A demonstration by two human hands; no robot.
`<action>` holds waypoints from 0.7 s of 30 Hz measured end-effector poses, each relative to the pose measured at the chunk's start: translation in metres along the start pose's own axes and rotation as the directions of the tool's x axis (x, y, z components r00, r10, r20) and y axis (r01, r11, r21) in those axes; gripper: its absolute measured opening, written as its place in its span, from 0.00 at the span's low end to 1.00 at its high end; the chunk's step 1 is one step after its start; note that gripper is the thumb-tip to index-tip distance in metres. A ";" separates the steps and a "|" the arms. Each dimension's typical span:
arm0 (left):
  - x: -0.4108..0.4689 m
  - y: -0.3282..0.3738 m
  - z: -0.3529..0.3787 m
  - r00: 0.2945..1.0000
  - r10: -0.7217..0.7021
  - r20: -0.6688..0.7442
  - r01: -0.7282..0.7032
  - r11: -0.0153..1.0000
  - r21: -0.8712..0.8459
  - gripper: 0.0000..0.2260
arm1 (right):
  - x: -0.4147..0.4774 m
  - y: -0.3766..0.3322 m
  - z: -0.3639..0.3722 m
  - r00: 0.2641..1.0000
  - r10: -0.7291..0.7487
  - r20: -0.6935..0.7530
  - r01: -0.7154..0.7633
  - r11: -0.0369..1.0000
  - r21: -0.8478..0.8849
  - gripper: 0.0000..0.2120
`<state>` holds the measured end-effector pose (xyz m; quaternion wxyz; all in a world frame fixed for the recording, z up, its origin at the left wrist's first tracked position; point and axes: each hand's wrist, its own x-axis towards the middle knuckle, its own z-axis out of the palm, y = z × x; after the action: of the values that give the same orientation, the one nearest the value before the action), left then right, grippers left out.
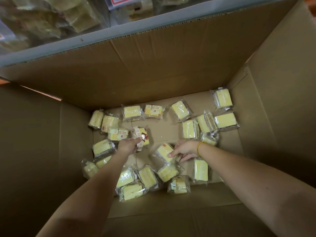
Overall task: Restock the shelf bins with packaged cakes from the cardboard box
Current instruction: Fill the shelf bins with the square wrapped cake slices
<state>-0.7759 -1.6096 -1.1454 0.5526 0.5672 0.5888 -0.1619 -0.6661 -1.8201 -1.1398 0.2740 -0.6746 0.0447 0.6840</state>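
Note:
I look down into a deep cardboard box (153, 69) whose floor is strewn with several yellow packaged cakes in clear wrappers. My left hand (127, 144) reaches to the box floor and grips a cake packet (142, 135) with a printed label. My right hand (183, 150), a bead bracelet on its wrist, pinches another yellow cake packet (164, 152) near the middle of the floor. Both forearms stretch down from the lower edge of the view.
Above the box's far wall runs a grey shelf edge (119, 34) with clear bins holding wrapped greenish cakes (51, 21). Box flaps stand up at the left and right. More cakes lie at the back right corner (222, 98) and front left (131, 191).

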 end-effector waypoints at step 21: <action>-0.082 0.077 -0.041 0.888 0.183 0.421 -0.018 0.930 -0.368 0.11 | -0.086 -0.061 -0.044 0.862 -0.475 -0.176 0.493 0.710 0.503 0.24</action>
<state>-0.7506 -1.5924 -1.0298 0.7739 0.4359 0.4341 -0.1505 -0.6049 -1.8142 -1.0435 0.6184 -0.5709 0.0588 0.5369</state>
